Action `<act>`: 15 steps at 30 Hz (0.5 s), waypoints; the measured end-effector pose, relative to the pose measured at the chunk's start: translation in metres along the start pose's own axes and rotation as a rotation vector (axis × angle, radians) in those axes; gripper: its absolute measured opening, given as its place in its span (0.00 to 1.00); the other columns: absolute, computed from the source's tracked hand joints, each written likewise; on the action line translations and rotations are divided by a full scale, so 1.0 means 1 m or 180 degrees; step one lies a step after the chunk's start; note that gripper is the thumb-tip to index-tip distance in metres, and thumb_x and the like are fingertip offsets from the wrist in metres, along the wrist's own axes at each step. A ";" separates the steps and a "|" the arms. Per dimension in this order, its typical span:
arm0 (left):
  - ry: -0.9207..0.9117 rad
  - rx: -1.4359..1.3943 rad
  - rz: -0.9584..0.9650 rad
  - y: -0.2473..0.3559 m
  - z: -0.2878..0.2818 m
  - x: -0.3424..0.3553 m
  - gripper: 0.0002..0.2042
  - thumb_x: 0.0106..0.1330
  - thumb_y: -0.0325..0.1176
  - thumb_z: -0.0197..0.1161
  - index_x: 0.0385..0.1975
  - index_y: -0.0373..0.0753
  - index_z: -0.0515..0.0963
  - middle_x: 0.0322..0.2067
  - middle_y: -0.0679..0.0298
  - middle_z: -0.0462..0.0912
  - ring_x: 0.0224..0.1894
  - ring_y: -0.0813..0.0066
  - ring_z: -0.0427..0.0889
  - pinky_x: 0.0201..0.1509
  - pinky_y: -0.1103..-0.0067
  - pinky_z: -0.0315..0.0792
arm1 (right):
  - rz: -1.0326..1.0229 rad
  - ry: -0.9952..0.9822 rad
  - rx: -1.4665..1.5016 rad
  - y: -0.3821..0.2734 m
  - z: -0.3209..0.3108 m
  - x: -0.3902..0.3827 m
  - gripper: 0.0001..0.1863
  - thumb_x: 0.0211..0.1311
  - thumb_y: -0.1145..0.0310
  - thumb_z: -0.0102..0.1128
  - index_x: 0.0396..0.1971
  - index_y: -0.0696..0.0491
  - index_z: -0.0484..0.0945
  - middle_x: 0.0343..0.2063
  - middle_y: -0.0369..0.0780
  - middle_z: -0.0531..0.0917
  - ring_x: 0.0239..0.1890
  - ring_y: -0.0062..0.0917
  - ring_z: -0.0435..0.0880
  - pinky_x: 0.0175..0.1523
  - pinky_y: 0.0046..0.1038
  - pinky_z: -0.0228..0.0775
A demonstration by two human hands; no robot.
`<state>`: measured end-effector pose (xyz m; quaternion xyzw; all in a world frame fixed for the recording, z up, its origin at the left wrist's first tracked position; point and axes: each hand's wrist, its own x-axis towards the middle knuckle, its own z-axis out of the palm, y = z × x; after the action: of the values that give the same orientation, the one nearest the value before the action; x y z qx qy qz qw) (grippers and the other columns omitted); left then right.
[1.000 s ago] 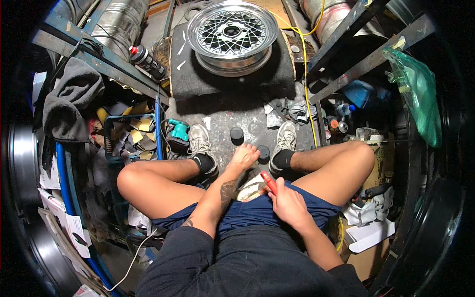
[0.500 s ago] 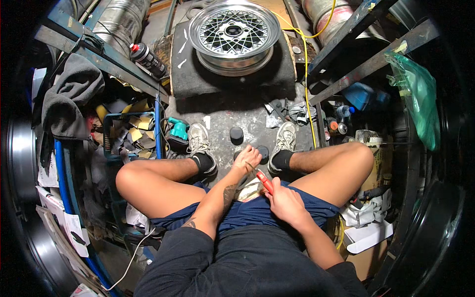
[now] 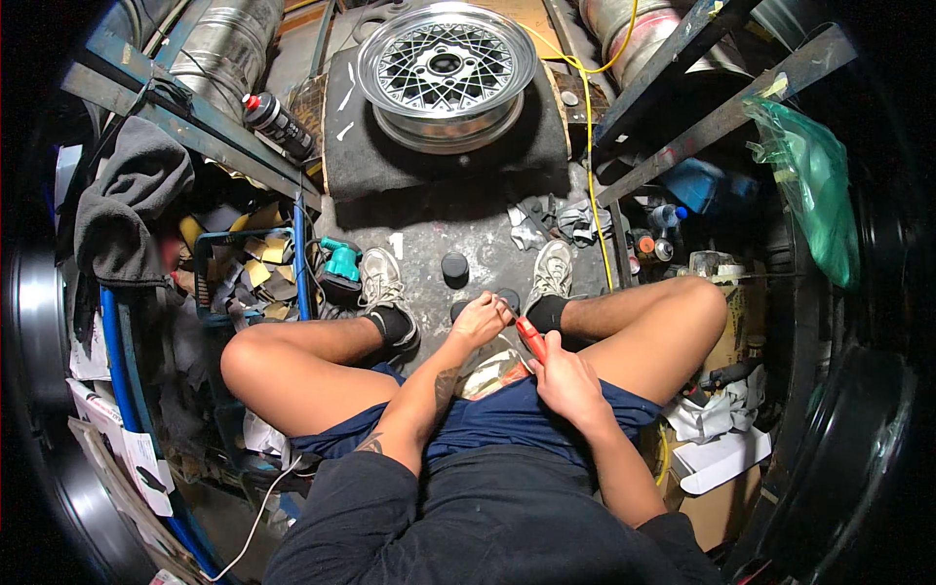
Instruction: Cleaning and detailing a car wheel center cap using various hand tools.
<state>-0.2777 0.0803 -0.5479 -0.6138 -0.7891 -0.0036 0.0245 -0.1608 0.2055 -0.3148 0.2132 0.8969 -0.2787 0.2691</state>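
Note:
My left hand (image 3: 482,320) hangs between my knees with its fingers pinched together; whatever is in them is too small to make out. A red-handled tool (image 3: 531,339) is gripped in my right hand (image 3: 568,384), its front end close beside my left fingertips. On the floor just beyond stands a black round cylinder (image 3: 455,270). Below my left hand lies a flat black disc (image 3: 508,298), partly covered by it. A pale crumpled piece (image 3: 492,373) rests at my lap under the tool.
A silver mesh wheel rim (image 3: 446,73) sits on a dark padded stand (image 3: 341,174) ahead. At left are a black spray bottle (image 3: 280,125), a teal power sander (image 3: 341,261) and a bin of sandpaper scraps (image 3: 278,265). A yellow cable (image 3: 594,185) runs down at right.
The red-handled tool has swung more upright, its front end moving away from my left wrist towards the fingertips. The whole view has shifted slightly.

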 end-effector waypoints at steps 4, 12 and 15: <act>-0.0031 -0.1340 -0.0932 0.000 -0.001 0.008 0.09 0.67 0.41 0.55 0.35 0.45 0.79 0.33 0.63 0.82 0.38 0.72 0.79 0.45 0.74 0.68 | -0.0036 -0.0080 -0.0038 -0.003 -0.004 -0.010 0.16 0.65 0.63 0.54 0.41 0.58 0.61 0.27 0.57 0.82 0.33 0.55 0.82 0.39 0.54 0.71; 0.1221 -0.8307 -0.3934 -0.030 0.056 -0.002 0.11 0.72 0.38 0.51 0.39 0.38 0.76 0.30 0.61 0.80 0.28 0.71 0.77 0.29 0.78 0.72 | -0.0257 -0.0317 0.0098 -0.009 -0.002 -0.021 0.16 0.66 0.63 0.52 0.41 0.59 0.61 0.28 0.57 0.82 0.33 0.55 0.82 0.39 0.53 0.71; 0.1696 -0.9238 -0.4143 -0.031 0.037 0.002 0.09 0.72 0.36 0.51 0.40 0.38 0.75 0.32 0.60 0.79 0.30 0.70 0.77 0.29 0.78 0.73 | -0.0190 -0.0349 0.0050 -0.013 -0.001 -0.023 0.16 0.67 0.62 0.52 0.41 0.59 0.61 0.28 0.57 0.82 0.34 0.55 0.82 0.39 0.53 0.71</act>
<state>-0.3095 0.0757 -0.5841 -0.3224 0.2073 0.8205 0.4241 -0.1509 0.1907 -0.2955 0.1729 0.8845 -0.3049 0.3078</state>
